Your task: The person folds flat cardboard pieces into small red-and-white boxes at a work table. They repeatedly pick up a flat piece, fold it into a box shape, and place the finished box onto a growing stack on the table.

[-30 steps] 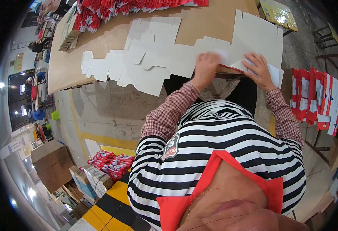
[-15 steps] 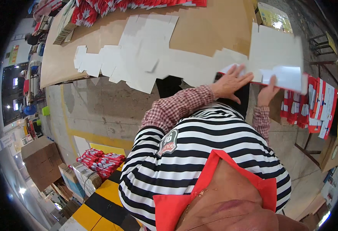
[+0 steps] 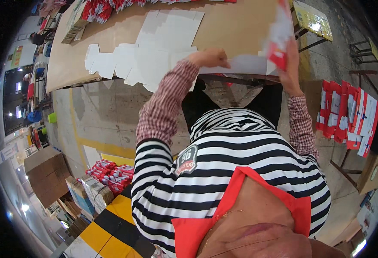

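My right hand [image 3: 289,71] is closed around a red and white cardboard piece [image 3: 279,41], raised at the table's right end and blurred by motion. My left hand [image 3: 209,58] has its fingers curled, close to the table's near edge. What those fingers hold, if anything, is hidden. Between the hands lies a pale card [image 3: 247,64], its outline smeared. To the left, overlapping white die-cut cardboard blanks [image 3: 154,47] spread along the brown tabletop [image 3: 232,28], some poking past the near edge.
Red and white folded pieces [image 3: 98,10] are heaped at the table's back. More stand in a row [image 3: 348,114] at the right. A yellow-topped stool [image 3: 311,21] is beyond the table's right end. At the lower left are red and white bundles [image 3: 111,174] and a brown carton [image 3: 47,176].
My left hand has moved left and its fingers have curled. My right hand has swung forward, lifting the cardboard piece so its red side shows. The large white sheet at the right has gone.
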Tool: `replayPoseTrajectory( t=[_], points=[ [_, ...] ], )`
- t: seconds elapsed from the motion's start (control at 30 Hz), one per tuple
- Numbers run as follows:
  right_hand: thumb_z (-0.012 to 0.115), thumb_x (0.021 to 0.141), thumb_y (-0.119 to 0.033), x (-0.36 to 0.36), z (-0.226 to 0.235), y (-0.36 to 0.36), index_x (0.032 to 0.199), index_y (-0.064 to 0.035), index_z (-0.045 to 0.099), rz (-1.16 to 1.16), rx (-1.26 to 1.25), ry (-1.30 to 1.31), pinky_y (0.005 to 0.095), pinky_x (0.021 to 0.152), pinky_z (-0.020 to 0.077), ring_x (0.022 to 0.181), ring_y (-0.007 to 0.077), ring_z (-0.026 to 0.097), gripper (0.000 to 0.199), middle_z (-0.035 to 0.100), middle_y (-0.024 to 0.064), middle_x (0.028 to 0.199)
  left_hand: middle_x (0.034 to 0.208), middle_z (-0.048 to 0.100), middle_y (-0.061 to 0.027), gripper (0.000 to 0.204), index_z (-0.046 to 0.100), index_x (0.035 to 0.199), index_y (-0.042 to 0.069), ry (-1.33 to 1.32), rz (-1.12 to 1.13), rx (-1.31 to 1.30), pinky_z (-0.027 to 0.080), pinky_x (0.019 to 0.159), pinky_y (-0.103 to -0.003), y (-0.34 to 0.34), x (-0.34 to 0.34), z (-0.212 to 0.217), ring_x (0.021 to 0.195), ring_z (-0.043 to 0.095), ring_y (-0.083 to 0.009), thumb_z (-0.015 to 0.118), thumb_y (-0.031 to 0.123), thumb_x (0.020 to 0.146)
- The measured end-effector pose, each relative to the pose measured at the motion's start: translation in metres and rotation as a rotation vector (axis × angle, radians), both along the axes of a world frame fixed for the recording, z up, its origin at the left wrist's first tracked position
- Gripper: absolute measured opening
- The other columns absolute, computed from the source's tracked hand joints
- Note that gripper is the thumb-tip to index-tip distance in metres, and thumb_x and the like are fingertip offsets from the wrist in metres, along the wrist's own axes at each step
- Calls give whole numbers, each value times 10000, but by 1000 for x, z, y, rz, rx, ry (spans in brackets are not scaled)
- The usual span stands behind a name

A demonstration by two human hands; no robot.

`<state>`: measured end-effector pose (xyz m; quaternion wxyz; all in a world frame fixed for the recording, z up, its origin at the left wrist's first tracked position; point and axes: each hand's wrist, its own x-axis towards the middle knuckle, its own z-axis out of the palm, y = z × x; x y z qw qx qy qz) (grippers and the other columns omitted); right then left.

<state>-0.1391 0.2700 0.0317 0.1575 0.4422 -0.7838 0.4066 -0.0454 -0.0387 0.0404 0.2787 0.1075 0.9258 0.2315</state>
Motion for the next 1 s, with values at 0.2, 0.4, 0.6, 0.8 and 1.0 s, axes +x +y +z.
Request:
replayPoseTrajectory(
  t=[0.2,0.4,0.6,0.8,1.0],
  points=[
    [585,935,-470,15,-31,-12,1466,-169,425,-104,572,194,528,1160,189,1413,349,281,631,332,124,1529,780,680,-92,392,655,862,-16,508,471,160,496,597,-342,-40,26,-11,639,643,-218,826,322,760],
    [653,902,-368,-5,-36,-38,1182,-68,625,281,390,-319,463,951,409,1154,318,502,412,569,108,1197,939,696,-176,233,590,938,-2,642,683,-154,515,696,-379,1,84,-28,834,663,-321,716,141,804],
    [667,863,-465,16,-18,-115,1320,-168,596,605,415,127,423,956,460,1109,301,506,549,515,129,1331,1529,359,-181,712,370,1447,6,697,195,-472,317,1135,-453,24,135,-31,1410,349,-337,664,96,805],
    [653,844,-536,21,-13,-73,1323,-176,593,603,559,84,412,946,460,1066,287,492,603,501,97,1351,1324,598,-116,668,489,1409,73,630,370,-9,289,1148,-458,-30,173,-24,1291,493,-268,750,219,811],
    [670,825,-537,31,-15,-61,1331,-173,580,578,549,56,401,921,470,1016,282,493,630,493,79,1339,1393,465,-209,810,404,1425,11,959,1161,-100,251,1135,-465,9,131,-43,1287,431,-356,819,254,773]
  ],
)
